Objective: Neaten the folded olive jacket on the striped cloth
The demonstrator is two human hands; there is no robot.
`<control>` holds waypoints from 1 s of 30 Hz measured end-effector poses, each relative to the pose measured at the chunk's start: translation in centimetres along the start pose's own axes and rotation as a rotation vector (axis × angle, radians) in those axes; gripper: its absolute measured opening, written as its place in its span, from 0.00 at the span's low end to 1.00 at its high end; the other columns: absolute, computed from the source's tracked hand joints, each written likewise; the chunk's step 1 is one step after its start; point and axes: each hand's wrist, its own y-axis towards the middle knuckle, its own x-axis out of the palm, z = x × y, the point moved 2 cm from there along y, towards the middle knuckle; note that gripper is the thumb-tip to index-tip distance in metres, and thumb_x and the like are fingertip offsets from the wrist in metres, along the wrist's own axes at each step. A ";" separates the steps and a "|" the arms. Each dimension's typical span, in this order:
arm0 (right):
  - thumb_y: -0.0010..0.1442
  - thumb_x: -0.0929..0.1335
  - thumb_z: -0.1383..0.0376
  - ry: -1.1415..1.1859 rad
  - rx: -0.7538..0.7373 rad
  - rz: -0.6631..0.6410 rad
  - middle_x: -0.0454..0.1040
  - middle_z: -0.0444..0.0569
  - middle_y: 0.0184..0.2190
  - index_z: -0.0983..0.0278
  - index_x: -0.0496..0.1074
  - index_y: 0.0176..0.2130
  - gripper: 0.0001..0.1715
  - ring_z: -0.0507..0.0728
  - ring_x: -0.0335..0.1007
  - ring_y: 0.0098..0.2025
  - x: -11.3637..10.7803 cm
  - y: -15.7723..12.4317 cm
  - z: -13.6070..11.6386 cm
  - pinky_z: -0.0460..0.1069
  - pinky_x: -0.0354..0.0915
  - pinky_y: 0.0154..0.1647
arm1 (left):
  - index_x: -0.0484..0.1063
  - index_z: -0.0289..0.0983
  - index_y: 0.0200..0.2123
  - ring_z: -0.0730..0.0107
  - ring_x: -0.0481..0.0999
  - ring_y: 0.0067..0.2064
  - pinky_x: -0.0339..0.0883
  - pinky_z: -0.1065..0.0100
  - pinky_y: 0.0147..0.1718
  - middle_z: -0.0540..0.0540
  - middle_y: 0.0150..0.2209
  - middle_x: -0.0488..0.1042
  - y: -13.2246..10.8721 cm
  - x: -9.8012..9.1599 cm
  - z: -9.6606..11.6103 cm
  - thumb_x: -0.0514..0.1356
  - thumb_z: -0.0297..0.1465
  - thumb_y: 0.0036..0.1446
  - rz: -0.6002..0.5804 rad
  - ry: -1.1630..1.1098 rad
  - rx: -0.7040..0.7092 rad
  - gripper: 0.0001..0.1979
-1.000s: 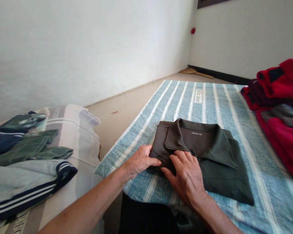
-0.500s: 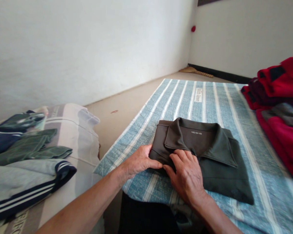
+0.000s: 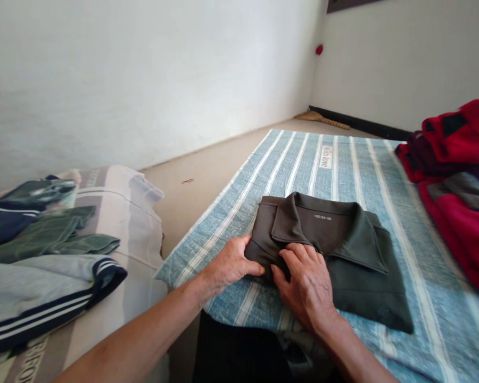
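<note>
A dark green collared shirt (image 3: 367, 290) lies folded into a flat block, collar up and facing away, with a printed size label inside the neck. My left hand (image 3: 233, 260) grips its left edge, thumb on top and the other fingers hidden behind the side. Just below the collar, my right hand (image 3: 305, 279) presses curled fingers into the front of the shirt, with its thumb close to the left thumb. Underneath the shirt is a blue cloth with white stripes (image 3: 295, 167).
Folded red and dark garments (image 3: 455, 213) are stacked at the right. On a pale patterned cover (image 3: 139, 255) at the left lie grey sweatpants (image 3: 35, 287) and green clothing (image 3: 59, 234). A straw broom (image 3: 323, 119) rests on the floor by the far corner.
My right thumb has shifted slightly away from the left thumb, and its fingers have moved a little on the shirt. The left hand keeps its hold; the view has shifted slightly.
</note>
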 end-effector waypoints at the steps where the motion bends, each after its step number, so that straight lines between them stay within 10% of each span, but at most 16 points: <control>1: 0.56 0.68 0.65 0.005 -0.005 0.008 0.71 0.48 0.35 0.62 0.71 0.33 0.03 0.58 0.63 0.42 0.0 0.0 0.1 0.52 0.56 0.41 | 0.71 0.33 0.38 0.67 0.72 0.33 0.63 0.70 0.31 0.50 0.31 0.75 0.0 -0.1 0.1 0.64 0.23 0.35 0.003 -0.005 0.000 0.21; 30: 0.52 0.65 0.70 0.074 -0.044 -0.020 0.70 0.48 0.38 0.62 0.71 0.35 0.09 0.58 0.62 0.42 -0.3 -0.3 0.6 0.52 0.58 0.42 | 0.72 0.33 0.34 0.66 0.71 0.34 0.63 0.69 0.33 0.49 0.30 0.74 0.3 -0.5 0.7 0.61 0.25 0.39 -0.017 0.104 0.001 0.14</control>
